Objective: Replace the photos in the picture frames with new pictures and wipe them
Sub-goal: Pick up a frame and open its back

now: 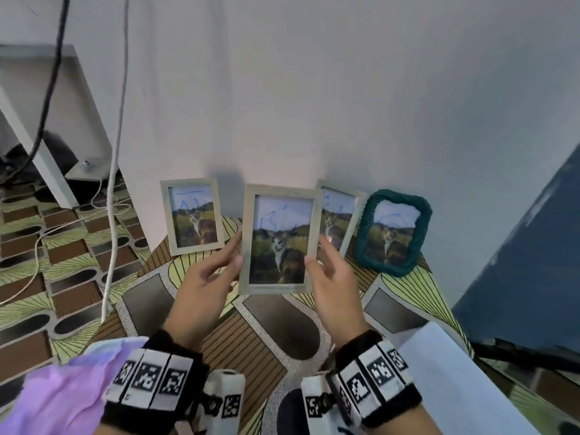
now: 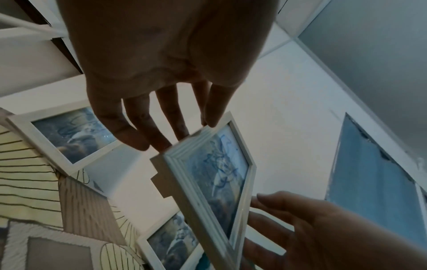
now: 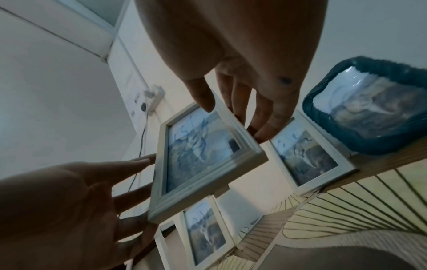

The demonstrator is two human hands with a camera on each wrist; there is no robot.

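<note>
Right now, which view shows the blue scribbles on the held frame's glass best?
The head view: the held frame faces the camera squarely, with the blue marks over the sky of the cat photo. The right wrist view shows the scribbles clearly but at a slant. The left wrist view sees them steeply foreshortened, near edge-on.

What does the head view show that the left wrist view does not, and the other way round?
Only the head view shows the dark green woven frame, the lilac cloth and the cat photos in clear colour. Only the left wrist view shows the stepped back edge of the held pale wooden frame. Both show the left hand and right hand holding that frame by its sides.
</note>
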